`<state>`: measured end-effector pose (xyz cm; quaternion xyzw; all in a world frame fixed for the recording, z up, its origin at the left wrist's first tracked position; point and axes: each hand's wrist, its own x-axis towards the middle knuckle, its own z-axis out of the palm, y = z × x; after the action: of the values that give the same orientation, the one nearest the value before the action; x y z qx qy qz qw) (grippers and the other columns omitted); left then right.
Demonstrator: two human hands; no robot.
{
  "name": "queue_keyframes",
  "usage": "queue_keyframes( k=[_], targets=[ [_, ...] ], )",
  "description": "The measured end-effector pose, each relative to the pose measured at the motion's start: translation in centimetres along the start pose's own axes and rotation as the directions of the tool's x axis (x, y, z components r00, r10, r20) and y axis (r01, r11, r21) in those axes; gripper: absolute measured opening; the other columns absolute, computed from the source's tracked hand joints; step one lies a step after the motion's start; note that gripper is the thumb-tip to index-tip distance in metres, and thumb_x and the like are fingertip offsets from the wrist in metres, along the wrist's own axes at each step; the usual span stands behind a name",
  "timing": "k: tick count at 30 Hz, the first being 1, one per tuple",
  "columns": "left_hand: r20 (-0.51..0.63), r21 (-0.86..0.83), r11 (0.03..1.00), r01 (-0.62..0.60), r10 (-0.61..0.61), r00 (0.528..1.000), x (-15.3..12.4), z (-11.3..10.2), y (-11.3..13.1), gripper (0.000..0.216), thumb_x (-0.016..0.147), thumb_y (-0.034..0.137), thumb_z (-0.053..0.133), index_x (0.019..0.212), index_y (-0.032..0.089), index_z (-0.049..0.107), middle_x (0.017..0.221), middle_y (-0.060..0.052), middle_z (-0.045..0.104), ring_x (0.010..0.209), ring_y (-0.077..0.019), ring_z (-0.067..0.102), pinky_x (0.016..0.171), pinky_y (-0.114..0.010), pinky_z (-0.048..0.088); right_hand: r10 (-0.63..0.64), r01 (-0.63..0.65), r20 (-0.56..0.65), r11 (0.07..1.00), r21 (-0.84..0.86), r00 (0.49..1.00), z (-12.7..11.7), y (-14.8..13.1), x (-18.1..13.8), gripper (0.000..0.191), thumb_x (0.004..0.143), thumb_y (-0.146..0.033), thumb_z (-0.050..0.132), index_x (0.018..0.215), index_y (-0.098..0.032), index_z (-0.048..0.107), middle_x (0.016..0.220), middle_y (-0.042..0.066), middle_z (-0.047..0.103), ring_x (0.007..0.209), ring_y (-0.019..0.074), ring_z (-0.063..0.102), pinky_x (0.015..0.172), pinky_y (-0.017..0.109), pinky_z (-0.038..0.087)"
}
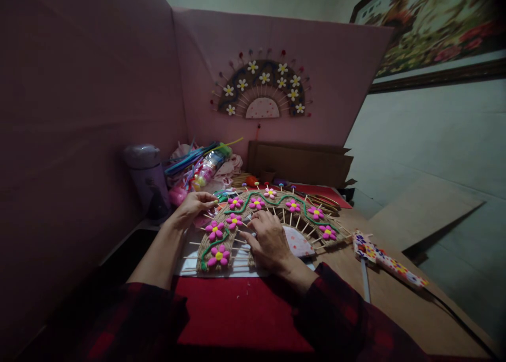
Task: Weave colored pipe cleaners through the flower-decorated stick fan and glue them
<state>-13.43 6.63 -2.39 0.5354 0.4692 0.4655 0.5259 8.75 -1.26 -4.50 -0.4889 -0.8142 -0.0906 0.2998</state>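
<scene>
A fan-shaped craft piece (209,246) wound with brown twine lies in front of me. Pink clay flowers (219,255) with yellow centres and a wavy green strip (242,203) decorate it, and thin wooden sticks poke out along both edges. At its upper left edge, my left hand (193,206) pinches a small yellowish ball at the end of a stick. My right hand (270,241) rests over the inner curve, fingers bent around the inner sticks and partly hiding them. Beside it shows a white spotted half-circle (297,242). Coloured balls tip several sticks along the top.
A similar fan with white flowers (264,78) hangs on the pink panel. Behind the work are a tumbler (147,177), a pile of coloured craft supplies (205,167) and cardboard sheets (296,162). A flower-patterned glue gun (389,262) with a cord lies at right.
</scene>
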Motion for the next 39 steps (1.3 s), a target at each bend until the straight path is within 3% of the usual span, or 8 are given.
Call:
queue_keyframes(
  k=[39],
  targets=[
    [-0.110,-0.039,0.999,0.016,-0.020,0.994,-0.2,0.8,0.1,0.020,0.048,0.012,0.075,0.065,0.010,0.065,0.048,-0.003,0.062,0.041,-0.0117,0.055,0.043,-0.022,0.044,-0.009,0.009,-0.015,1.000,-0.007,1.000,0.4,0.2,0.0,0.021,0.078,-0.037,0.060,0.077,-0.016,0.057,0.089,0.006,0.053,0.084,0.0200,0.044,0.074,0.032,0.033]
  ],
)
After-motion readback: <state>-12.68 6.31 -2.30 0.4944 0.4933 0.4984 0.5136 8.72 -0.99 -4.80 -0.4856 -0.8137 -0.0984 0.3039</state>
